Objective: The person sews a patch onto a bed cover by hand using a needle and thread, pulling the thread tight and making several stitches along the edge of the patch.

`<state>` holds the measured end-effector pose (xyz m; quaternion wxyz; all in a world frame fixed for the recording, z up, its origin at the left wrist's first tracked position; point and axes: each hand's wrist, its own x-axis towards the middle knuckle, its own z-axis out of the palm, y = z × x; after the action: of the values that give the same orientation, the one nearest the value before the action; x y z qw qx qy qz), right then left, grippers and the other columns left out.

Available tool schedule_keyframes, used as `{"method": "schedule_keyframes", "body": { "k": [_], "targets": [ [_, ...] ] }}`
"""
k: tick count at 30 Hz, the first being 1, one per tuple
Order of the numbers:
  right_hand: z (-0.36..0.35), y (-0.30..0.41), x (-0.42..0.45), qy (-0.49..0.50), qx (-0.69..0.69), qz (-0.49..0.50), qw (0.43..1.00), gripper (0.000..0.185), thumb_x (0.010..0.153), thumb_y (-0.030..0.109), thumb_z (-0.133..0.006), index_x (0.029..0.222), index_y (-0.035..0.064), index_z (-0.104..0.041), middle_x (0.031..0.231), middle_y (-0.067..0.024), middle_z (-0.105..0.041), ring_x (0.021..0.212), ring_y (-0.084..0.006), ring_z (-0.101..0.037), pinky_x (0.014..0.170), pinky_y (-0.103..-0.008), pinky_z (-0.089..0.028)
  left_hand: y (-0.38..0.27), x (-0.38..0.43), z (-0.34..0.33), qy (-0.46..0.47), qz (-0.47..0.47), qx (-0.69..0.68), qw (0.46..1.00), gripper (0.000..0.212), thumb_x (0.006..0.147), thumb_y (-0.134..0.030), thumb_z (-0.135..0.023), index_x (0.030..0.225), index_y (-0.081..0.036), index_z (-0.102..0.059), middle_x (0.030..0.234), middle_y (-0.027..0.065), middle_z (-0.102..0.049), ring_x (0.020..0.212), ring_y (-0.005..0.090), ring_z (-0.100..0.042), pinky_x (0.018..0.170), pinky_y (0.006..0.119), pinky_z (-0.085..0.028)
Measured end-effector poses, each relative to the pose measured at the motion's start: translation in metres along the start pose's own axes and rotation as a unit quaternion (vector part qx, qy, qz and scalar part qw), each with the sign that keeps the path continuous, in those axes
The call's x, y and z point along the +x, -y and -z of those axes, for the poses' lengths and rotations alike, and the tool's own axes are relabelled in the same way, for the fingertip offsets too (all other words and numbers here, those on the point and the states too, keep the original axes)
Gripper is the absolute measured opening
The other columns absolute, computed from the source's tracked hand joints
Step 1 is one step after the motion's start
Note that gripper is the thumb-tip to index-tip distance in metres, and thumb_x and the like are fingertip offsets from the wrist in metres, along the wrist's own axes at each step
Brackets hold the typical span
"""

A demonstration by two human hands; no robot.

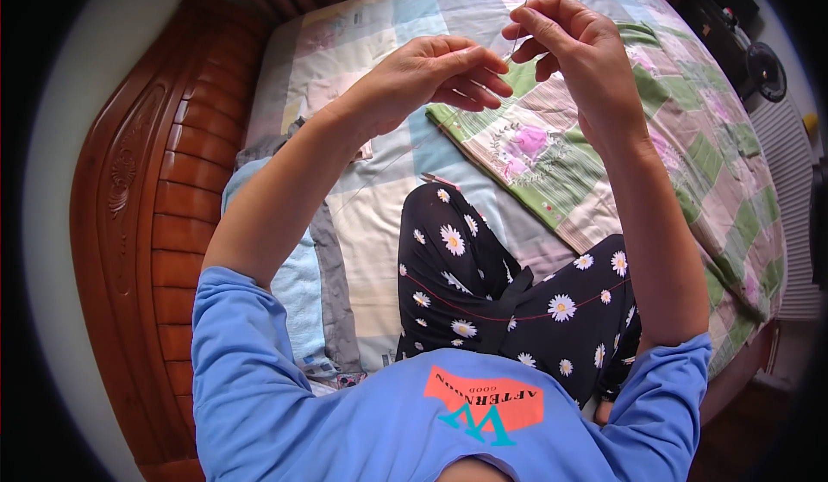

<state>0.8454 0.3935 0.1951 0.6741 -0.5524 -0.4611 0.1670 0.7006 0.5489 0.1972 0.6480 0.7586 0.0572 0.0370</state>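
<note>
My right hand (pixel 563 42), raised above the bed, pinches a thin needle (pixel 526 0) between thumb and fingertips, its tip pointing up. Just to its left, my left hand (pixel 459 71) has thumb and index finger closed near the needle's lower end, apparently on thread, though the fine strand there is hard to make out. A thin thread (pixel 414 147) hangs below my left hand. Across my black daisy-print trousers lies a long red thread (pixel 466 310). Beyond my knee, small thread snips (pixel 440 180) with pinkish handles rest on the bed.
I sit cross-legged on a bed with a pale checked sheet (pixel 381 236). A green and pink patchwork cover (pixel 556 158) lies folded ahead and to the right. A wooden headboard (pixel 181 223) stands at left, a light blue towel (pixel 297 288) near it. A black fan (pixel 766 71) is at far right.
</note>
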Motion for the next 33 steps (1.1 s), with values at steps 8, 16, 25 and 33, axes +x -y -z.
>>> {"method": "schedule_keyframes", "body": {
  "k": [8,16,25,33],
  "targets": [
    [0.021,0.012,-0.006,-0.032,0.002,-0.029,0.999,0.026,0.104,0.024,-0.052,0.113,0.0002,-0.052,0.091,-0.0144,-0.073,0.074,-0.0175,-0.073,0.063,-0.0243,-0.056,0.04,-0.012,-0.002,0.042,0.091,0.037,0.994,0.029,0.099,-0.024,-0.06,0.122,-0.008,-0.065,0.109,0.0028,-0.073,0.078,0.0032,-0.064,0.066,0.018,-0.047],
    [0.044,0.005,-0.01,-0.056,0.034,-0.027,0.998,0.022,0.103,0.018,-0.053,0.114,-0.0004,-0.058,0.097,-0.0135,-0.071,0.085,-0.0182,-0.071,0.073,-0.0258,-0.057,0.077,-0.016,-0.023,0.049,0.112,-0.024,0.992,0.026,0.096,-0.023,-0.066,0.115,-0.007,-0.069,0.101,0.0021,-0.074,0.077,0.0049,-0.063,0.064,0.02,-0.048],
    [0.1,-0.012,-0.02,-0.119,0.24,-0.151,0.951,0.021,0.1,0.008,-0.057,0.117,-0.0029,-0.059,0.11,-0.0153,-0.067,0.101,-0.021,-0.068,0.084,-0.0274,-0.058,0.084,-0.046,-0.023,0.093,0.116,-0.117,0.982,0.023,0.099,-0.023,-0.061,0.101,-0.002,-0.07,0.075,-0.0012,-0.064,0.063,0.0031,-0.056,0.057,0.018,-0.045],
    [0.413,-0.112,-0.095,-0.221,0.407,-0.195,0.864,0.023,0.099,-0.003,-0.051,0.12,-0.0117,-0.057,0.111,-0.0198,-0.063,0.102,-0.027,-0.064,0.093,-0.0337,-0.059,0.083,-0.133,0.067,-0.078,0.174,0.017,0.981,0.022,0.095,-0.024,-0.066,0.1,-0.004,-0.075,0.07,-0.0037,-0.061,0.065,0.0041,-0.054,0.06,0.019,-0.042]
  ]
}}
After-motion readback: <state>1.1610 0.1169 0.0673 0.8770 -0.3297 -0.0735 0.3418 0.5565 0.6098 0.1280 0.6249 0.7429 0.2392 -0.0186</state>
